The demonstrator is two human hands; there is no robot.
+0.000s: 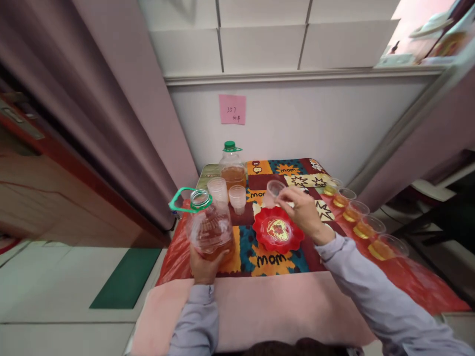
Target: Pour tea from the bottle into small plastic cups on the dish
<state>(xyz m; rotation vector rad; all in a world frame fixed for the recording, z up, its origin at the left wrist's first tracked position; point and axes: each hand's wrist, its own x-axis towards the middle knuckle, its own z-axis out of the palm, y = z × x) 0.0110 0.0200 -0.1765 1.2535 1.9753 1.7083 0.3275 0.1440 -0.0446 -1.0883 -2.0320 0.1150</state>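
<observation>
My left hand (207, 267) is wrapped round the lower part of a clear plastic jug (211, 228) with a green handle and no cap on its mouth. Some amber liquid shows low in the jug. Between the fingers and thumb of my right hand (300, 207) is a clear plastic cup (273, 192), held above the far edge of a red scalloped plate (261, 242). The plate bears a gold design. Behind the open jug stand two stacks of clear cups, a taller stack (217, 189) and a shorter stack (237, 198).
At the back left stands a second jug (233, 168) with a green cap and amber liquid. Several cups (365, 227) of yellow liquid line the table's right side. A patterned mat (289, 170) covers the middle, with pink cloth (282, 306) in front. A wall rises behind.
</observation>
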